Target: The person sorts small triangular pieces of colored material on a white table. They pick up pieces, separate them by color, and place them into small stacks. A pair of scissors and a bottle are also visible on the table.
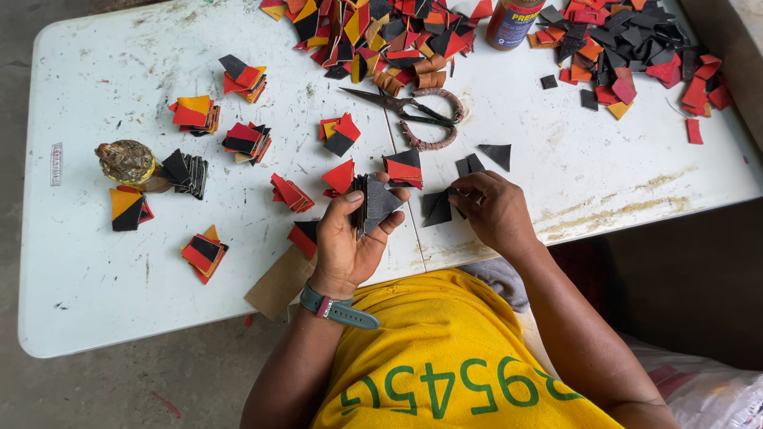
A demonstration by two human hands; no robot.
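The left hand [346,238] grips a stack of dark grey triangular leather pieces [373,205] upright, just below the black-handled scissors [405,111] on the scuffed white bench [95,302]. The right hand [494,213], also below the scissors, pinches a single dark triangular piece [437,208] lying on the bench. Red, black and yellow offcut stacks [246,141] sit left of the scissors

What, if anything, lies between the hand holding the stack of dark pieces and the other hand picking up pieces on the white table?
Nothing visible. The left hand grips a stack of dark triangles; the right hand rests on loose black pieces beside it. Only bare white table shows in the gap. The scissors lie farther up, clear of both.
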